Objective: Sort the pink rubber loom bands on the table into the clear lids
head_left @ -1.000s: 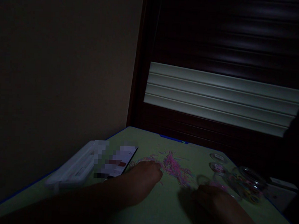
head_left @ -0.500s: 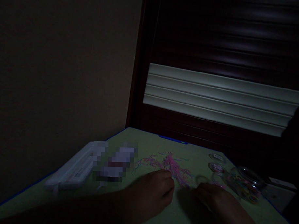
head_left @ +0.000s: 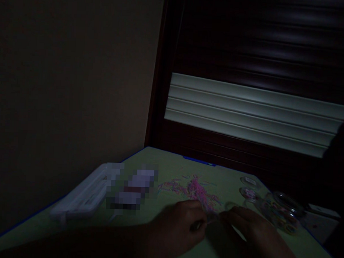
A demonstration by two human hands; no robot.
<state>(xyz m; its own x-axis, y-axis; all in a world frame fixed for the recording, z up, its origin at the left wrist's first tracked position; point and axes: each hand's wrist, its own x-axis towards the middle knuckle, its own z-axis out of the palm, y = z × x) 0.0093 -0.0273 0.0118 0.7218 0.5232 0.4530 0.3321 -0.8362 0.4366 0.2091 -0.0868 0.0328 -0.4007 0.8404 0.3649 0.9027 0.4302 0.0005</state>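
Note:
Small thin elastic bands (head_left: pixel 197 190), mostly pink with a few blue and pale ones, lie in a loose heap on the pale green tabletop (head_left: pixel 171 159). My left hand (head_left: pixel 182 227) is closed at the near side of the heap, fingers curled, with a dark gap inside the curl. Facing it from the right, my right hand (head_left: pixel 247 227) is pinched, its fingertips low over the table. A thin, pale pinkish elastic band (head_left: pixel 213 217) spans the short gap between the two sets of fingertips. Dim light blurs its exact shape.
A clear jar (head_left: pixel 287 214) of coloured bands stands at the right, near small round clear containers (head_left: pixel 249 192). A white box (head_left: pixel 323 221) sits beyond the jar. On the left are a long white case (head_left: pixel 82 195) and a pixelated item (head_left: pixel 136 186). A wall (head_left: pixel 77 84) borders the left.
My left hand has shifted slightly right, towards my right hand, and turned so its curled fingers show a gap. A thin strand now shows between the fingertips.

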